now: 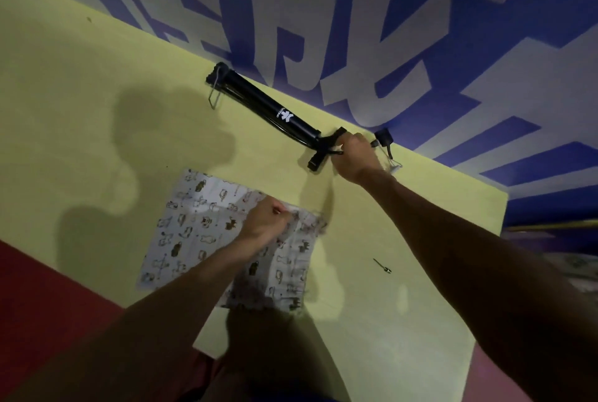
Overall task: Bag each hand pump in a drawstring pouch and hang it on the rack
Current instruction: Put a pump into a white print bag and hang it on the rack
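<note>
While the left hand (265, 220) pinches the bunched edge of the printed drawstring pouch (191, 230), flat on the yellow-green table (81, 94), the right hand (354, 155) curls round the T-handle of the black hand pump (268, 104), lying along the far edge. Metal needle (382, 266): loose beside the right forearm.

One hand pump (275, 110); one patterned pouch (187, 230); one small needle (382, 266); one yellow table (81, 94).

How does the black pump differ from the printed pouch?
The hand pump is black, long, by the far edge of the table; the drawstring pouch is white, printed, flat, nearer the person. The right hand grips the pump at its handle end; the left hand pinches the pouch. Both lie on the table.
</note>
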A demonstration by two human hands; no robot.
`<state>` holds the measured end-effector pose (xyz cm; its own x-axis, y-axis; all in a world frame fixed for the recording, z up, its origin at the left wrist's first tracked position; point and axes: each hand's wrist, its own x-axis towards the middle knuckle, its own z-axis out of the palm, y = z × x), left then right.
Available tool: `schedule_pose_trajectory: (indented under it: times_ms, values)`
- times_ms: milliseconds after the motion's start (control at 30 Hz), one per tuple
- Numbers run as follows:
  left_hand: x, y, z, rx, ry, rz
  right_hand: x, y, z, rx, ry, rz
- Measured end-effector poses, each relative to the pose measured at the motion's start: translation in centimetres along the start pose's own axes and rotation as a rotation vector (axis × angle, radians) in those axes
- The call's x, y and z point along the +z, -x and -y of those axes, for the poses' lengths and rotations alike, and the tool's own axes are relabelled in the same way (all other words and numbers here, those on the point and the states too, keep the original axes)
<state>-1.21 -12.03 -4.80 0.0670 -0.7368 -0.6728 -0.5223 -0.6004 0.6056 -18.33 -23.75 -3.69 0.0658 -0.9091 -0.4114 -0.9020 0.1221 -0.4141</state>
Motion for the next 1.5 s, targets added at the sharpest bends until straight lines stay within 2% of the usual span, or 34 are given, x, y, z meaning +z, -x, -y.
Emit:
schedule_pose_trajectory:
  times_ms: [133, 200, 400, 467, 700, 867, 967, 1033, 1100, 1133, 1200, 1267, 1367, 1500]
  values:
    - [3.4, 1.2, 0.6, 0.054, -0.293, 0.194, 0.4, 3.8, -4.6, 0.075, -0.03, -0.002]
    - [4.0, 1.6, 1.5, 0.039, -0.371, 0.168, 0.9, 5.1, -5.8, 0.103, -0.035, 0.029]
    - [6.2, 3.7, 1.6, 0.157, -0.537, 0.049, 3.2, 11.7, -10.0, 0.163, 0.086, 0.212]
    - [6.2, 4.2, 1.7, 0.147, -0.546, 0.043, 4.1, 13.5, -10.9, 0.178, 0.113, 0.21]
    - [5.6, 5.5, 1.9, 0.132, -0.451, 0.028, 6.0, 16.3, -11.6, 0.115, 0.196, 0.122]
    - [5.2, 6.9, 2.0, 0.107, -0.308, 0.055, 6.6, 17.7, -11.8, 0.122, 0.208, 0.137]
    - [4.3, 7.5, 1.7, 0.13, -0.218, 0.056, 5.6, 17.7, -10.4, 0.086, 0.007, 0.211]
    - [3.4, 7.8, 1.2, 0.147, -0.147, 0.068, 4.0, 17.5, -8.4, 0.048, -0.242, 0.26]
    - [2.5, 8.3, 0.3, 0.168, -0.092, 0.075, 2.2, 16.9, -6.3, -0.022, -0.444, 0.231]
    - [1.8, 8.5, -0.3, 0.198, -0.072, 0.065, 0.9, 16.8, -4.8, -0.054, -0.457, 0.225]
    - [0.8, 9.2, -1.4, 0.256, -0.031, 0.045, -1.1, 16.8, -2.1, -0.111, -0.429, 0.288]
    - [-0.3, 9.7, -2.2, 0.294, 0.008, 0.031, -2.5, 16.6, 0.2, -0.192, -0.296, 0.329]
    - [-1.9, 10.1, -3.1, 0.311, 0.079, -0.005, -3.5, 16.2, 2.9, -0.266, -0.122, 0.293]
    - [-5.0, 10.3, -3.7, 0.287, 0.172, -0.11, -4.0, 15.8, 6.5, -0.329, -0.065, 0.306]
